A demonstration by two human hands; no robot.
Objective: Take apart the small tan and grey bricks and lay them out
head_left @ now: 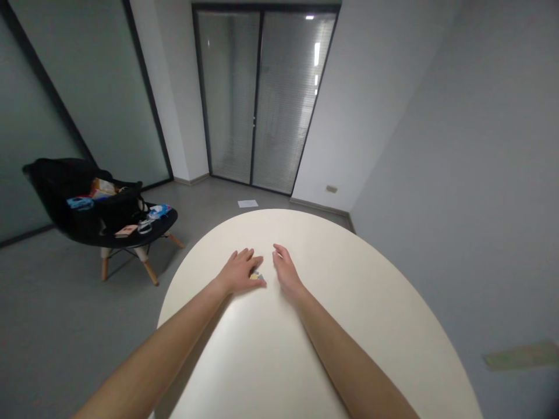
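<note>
A grey floor [65, 326] is bounded by pale walls [458, 145]; glazed doors [262, 99] are shut, and a black chair [65, 198] is cluttered.

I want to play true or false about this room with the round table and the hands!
1. Both hands lie on a round table. True: the left hand and right hand rest on its pale top.
2. The left hand covers a big red ball. False: only a small flat thing peeks out beside its fingers; what it is cannot be told.
3. A black chair stands at the left with stuff piled on it. True.
4. The chair has metal wheels. False: it has wooden legs.
5. A sheet of paper lies on the floor near the glass doors. True.
6. The two hands are clasped together. False: they lie apart, side by side.
</note>
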